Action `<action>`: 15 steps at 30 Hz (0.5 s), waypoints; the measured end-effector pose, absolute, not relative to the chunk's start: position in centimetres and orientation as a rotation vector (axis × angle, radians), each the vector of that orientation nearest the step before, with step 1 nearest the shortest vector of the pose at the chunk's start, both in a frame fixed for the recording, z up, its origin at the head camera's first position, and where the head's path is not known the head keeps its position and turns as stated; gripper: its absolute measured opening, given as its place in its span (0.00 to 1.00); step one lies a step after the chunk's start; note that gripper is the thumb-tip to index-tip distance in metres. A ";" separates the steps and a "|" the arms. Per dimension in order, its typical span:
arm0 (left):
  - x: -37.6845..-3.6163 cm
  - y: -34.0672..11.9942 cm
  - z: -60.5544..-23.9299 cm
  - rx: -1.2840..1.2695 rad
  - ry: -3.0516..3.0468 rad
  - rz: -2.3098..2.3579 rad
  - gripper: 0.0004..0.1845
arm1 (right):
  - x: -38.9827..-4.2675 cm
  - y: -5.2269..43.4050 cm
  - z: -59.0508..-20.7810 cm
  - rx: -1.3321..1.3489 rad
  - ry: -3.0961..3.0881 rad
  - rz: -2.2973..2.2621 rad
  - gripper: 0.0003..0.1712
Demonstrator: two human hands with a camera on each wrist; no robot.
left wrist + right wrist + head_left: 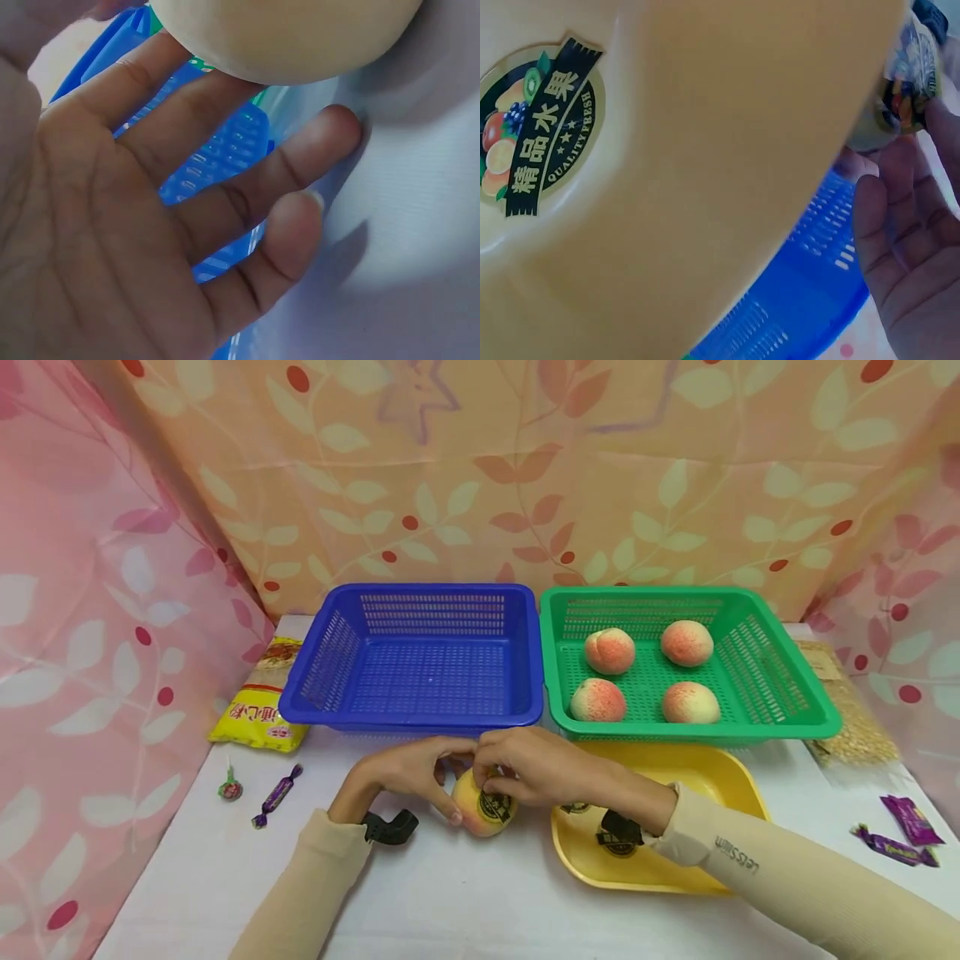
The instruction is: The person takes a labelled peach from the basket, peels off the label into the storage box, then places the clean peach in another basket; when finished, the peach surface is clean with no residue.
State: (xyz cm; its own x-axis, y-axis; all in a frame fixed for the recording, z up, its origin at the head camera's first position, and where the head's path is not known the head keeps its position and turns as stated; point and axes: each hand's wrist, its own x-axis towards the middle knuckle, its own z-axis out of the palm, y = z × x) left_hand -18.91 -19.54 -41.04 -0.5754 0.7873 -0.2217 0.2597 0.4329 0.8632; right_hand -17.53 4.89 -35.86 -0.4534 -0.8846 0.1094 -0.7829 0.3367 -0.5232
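A pale peach (480, 814) rests on the white table in front of the blue basket (420, 652). My left hand (450, 785) cups the peach from the left, thumb under its front; the left wrist view shows the peach (285, 37) above my spread fingers (247, 202). My right hand (491, 777) reaches over it and pinches a round fruit sticker (495, 807) on its front. The sticker (907, 75) shows at the top right of the right wrist view. Another sticker (540, 127) lies on the yellow tray (720, 777).
An empty blue basket and a green basket (750, 727) holding several peaches (609, 650) stand side by side at the back. A yellow packet (262, 702) and wrapped candies (276, 793) lie left; purple candies (900, 835) and a grain bag (847, 710) lie right. Cloth walls enclose the table.
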 end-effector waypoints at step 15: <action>-19.0 -19.9 -41.2 0.792 2.022 1.090 0.39 | -17.9 15.4 -33.4 -1.143 2.317 -1.039 0.07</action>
